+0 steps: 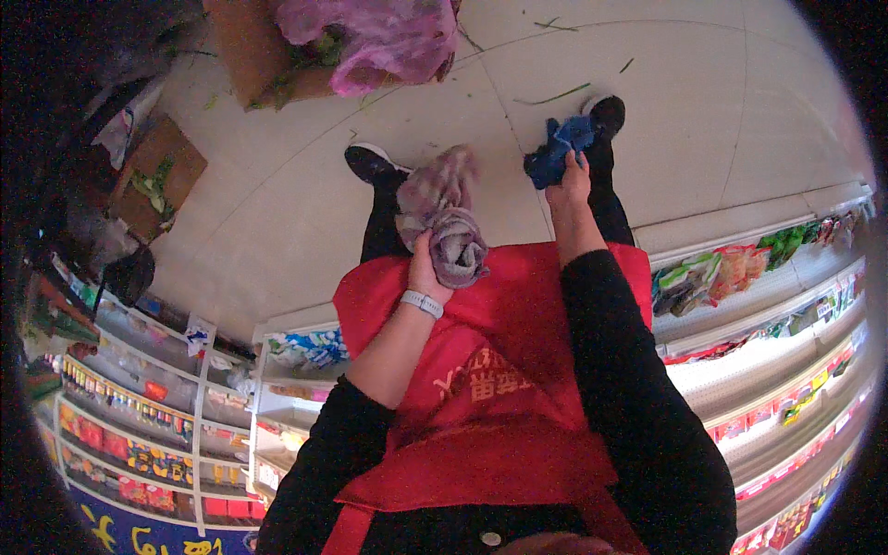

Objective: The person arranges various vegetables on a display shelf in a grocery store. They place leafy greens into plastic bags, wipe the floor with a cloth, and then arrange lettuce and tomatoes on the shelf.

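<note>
My left hand (427, 269), with a pale band on its wrist, grips a bunched mauve-and-grey cloth (458, 246). One end of the cloth is rolled into a coil facing up, and the rest hangs loosely over the floor. My right hand (572, 180) pinches a crumpled blue cloth (560, 151), held out near my right shoe; whether it is a rag or a glove I cannot tell. Both hands are in front of my red apron (513, 333), which bears writing. The cloths are apart from each other.
A cardboard box (243, 55) with pink plastic film (388, 41) stands ahead on the tiled floor (666, 125). Another carton (159, 180) holding green leaves is at the left. Stocked shelves (756, 333) are at the right, and more shelving (139, 423) is at the left. Leaf scraps (555, 96) litter the tiles.
</note>
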Action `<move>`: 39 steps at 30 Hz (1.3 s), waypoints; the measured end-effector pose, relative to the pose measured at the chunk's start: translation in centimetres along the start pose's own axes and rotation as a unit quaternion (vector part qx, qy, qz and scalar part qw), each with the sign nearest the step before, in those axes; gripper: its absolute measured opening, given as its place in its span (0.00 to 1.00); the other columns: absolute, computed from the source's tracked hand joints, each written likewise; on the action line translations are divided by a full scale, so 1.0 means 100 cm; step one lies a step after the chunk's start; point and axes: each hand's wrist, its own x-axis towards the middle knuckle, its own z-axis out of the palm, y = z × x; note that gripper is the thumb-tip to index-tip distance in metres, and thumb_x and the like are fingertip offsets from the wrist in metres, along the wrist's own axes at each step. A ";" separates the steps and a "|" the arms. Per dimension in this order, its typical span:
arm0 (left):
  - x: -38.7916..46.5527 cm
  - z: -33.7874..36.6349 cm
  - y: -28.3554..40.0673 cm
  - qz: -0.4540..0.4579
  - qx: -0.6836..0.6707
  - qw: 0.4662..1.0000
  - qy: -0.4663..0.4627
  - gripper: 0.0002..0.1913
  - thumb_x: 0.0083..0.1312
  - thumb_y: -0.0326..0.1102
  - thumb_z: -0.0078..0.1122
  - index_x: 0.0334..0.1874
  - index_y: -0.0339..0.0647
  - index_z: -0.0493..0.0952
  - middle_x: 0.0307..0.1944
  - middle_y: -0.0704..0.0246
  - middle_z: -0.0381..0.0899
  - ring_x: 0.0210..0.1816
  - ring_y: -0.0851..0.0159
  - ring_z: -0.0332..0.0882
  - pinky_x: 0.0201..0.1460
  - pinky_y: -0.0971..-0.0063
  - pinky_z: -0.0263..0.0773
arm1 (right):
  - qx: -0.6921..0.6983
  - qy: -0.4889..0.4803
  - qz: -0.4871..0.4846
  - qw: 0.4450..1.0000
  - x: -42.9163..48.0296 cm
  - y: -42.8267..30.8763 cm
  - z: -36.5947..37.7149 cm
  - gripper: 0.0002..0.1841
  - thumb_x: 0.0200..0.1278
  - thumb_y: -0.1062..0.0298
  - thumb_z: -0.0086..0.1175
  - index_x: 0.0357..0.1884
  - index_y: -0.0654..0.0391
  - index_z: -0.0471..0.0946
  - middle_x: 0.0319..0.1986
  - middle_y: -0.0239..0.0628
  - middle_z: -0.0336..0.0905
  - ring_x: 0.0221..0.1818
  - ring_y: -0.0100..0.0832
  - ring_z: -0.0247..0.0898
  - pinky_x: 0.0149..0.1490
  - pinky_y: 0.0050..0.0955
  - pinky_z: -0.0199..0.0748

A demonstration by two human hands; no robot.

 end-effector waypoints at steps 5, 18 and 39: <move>0.046 -0.001 0.008 0.037 -0.033 0.997 0.053 0.21 0.75 0.45 0.45 0.65 0.43 0.71 0.60 0.64 0.77 0.61 0.55 0.75 0.65 0.56 0.72 | -0.069 0.157 -0.039 0.984 0.085 0.017 0.040 0.26 0.68 0.67 0.57 0.67 0.46 0.65 0.55 0.41 0.76 0.51 0.40 0.76 0.52 0.48 0.79; 0.103 0.158 0.168 0.202 0.101 0.974 -0.033 0.29 0.72 0.52 0.57 0.69 0.43 0.67 0.64 0.66 0.73 0.63 0.60 0.71 0.67 0.60 0.68 | 0.058 -0.037 -0.214 0.974 0.189 -0.019 0.190 0.26 0.63 0.83 0.46 0.63 0.52 0.68 0.47 0.44 0.77 0.43 0.41 0.76 0.47 0.42 0.79; 0.072 -0.041 0.511 0.492 0.285 0.781 0.258 0.25 0.74 0.42 0.53 0.69 0.40 0.65 0.64 0.62 0.72 0.63 0.55 0.72 0.64 0.54 0.71 | -0.042 -0.097 -0.263 0.959 0.265 -0.149 0.194 0.25 0.65 0.76 0.47 0.65 0.49 0.73 0.51 0.41 0.80 0.50 0.42 0.76 0.54 0.45 0.77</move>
